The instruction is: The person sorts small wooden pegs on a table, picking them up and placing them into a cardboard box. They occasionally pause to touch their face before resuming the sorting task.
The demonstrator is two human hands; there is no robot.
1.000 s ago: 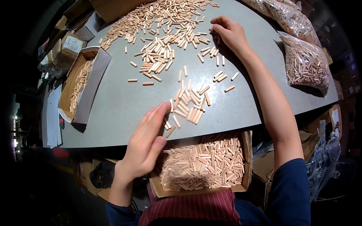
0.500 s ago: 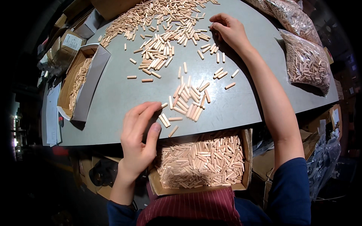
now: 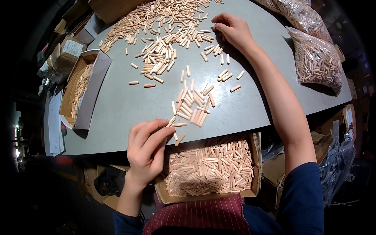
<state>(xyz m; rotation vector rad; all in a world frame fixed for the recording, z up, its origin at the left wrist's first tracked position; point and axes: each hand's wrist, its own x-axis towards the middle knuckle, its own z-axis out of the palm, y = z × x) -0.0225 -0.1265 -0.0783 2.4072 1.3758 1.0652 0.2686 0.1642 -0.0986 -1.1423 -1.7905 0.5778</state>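
Near the table's front edge, my left hand bends its fingers closed over a few pale wooden dowels. One dowel sticks out above the fingertips; the thumb tip is hidden. Just right of it lies a loose cluster of dowels. Far across the table, my right hand curls with thumb and forefinger drawn together beside the large dowel heap. Whatever sits in those fingers is too small to name. Below the table edge, an open cardboard box full of dowels stands against my apron.
At the left of the table stands a long, narrow cardboard box with dowels inside. Clear plastic bags of dowels lie on the right. Papers hang at the left edge, and crumpled plastic is at the lower right.
My left hand has closed its fingers over the dowels at the edge, its thumb no longer showing. The right hand keeps nearly the same place and pose. The whole view has shifted slightly.
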